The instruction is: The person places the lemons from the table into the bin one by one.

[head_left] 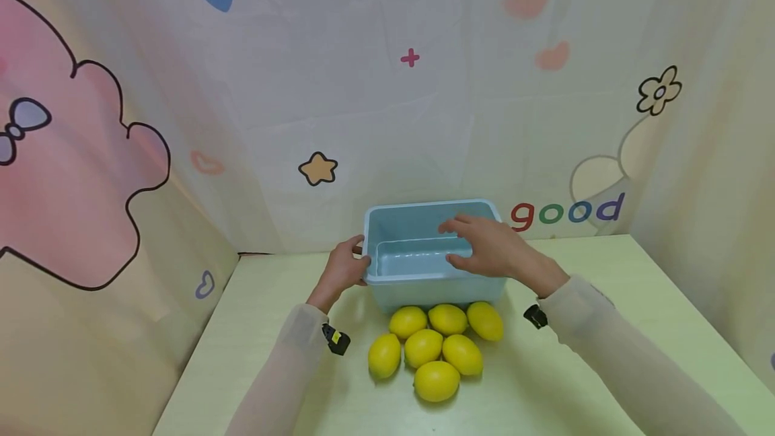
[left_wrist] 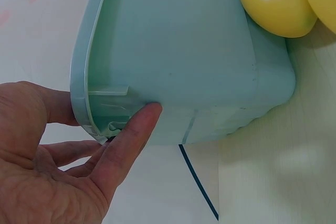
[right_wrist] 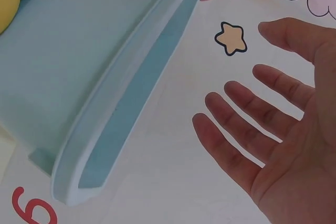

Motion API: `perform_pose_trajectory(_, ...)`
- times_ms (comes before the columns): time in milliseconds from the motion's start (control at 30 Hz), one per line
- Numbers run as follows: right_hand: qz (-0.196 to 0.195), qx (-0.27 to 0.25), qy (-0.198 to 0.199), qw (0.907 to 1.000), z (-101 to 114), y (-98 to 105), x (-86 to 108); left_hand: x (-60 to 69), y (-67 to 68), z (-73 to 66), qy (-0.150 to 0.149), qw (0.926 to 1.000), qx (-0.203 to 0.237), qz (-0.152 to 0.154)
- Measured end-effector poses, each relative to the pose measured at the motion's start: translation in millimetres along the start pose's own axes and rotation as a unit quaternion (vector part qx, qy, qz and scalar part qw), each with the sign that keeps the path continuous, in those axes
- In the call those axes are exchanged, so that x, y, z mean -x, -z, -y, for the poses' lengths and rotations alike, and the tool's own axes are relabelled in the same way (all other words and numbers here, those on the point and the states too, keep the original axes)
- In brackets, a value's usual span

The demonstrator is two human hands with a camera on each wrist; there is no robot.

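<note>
A light blue plastic bin (head_left: pixel 436 291) stands on the table, its inside showing bare in the head view. At its left end, my left hand (head_left: pixel 345 266) grips the rim, with one finger (left_wrist: pixel 134 140) lying along the outer wall in the left wrist view. My right hand (head_left: pixel 493 247) hovers over the bin's right part, holding nothing. Its fingers (right_wrist: pixel 233 150) are spread and relaxed in the right wrist view, apart from the rim. Several yellow lemons (head_left: pixel 424 348) lie grouped on the table right in front of the bin.
The pale table (head_left: pixel 254 328) runs back to a printed curtain (head_left: pixel 363 99) close behind the bin. More curtain hangs at the left and right sides. Small black devices (head_left: pixel 336 340) are strapped to both wrists.
</note>
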State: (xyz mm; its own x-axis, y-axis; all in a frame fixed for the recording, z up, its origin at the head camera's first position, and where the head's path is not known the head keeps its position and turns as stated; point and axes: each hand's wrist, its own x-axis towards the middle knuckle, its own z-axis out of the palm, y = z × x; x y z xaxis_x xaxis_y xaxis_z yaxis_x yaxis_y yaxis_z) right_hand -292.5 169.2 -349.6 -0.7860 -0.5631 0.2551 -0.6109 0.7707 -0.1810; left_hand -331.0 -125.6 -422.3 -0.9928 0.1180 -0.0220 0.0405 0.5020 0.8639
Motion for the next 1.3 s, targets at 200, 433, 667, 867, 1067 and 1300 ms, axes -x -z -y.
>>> perform_pose_trajectory(200,-0.03,0.002,0.013,0.9995,7,-5,12.2,-0.1,-0.1,-0.6,-0.002,1.0,-0.001,-0.001)
perform_pose_trajectory(433,-0.057,-0.003,0.037,0.9977,15,-15,26.5,-0.8,-0.6,0.6,0.005,1.0,-0.001,-0.003)
perform_pose_trajectory(667,-0.065,0.0,0.056,0.9963,19,-23,41.8,-0.2,-0.8,0.8,0.001,1.0,0.001,-0.001)
perform_pose_trajectory(867,-0.055,-0.006,0.096,0.9938,20,-30,51.2,0.8,-0.2,-1.2,0.0,1.0,0.001,-0.001)
perform_pose_trajectory(1067,-0.022,0.004,0.102,0.9945,21,-43,58.5,0.6,0.1,-0.1,-0.003,1.0,-0.004,-0.003)
perform_pose_trajectory(1300,0.019,0.022,0.094,0.9952,20,-54,65.7,-0.2,-0.4,1.7,-0.001,1.0,-0.003,-0.002)
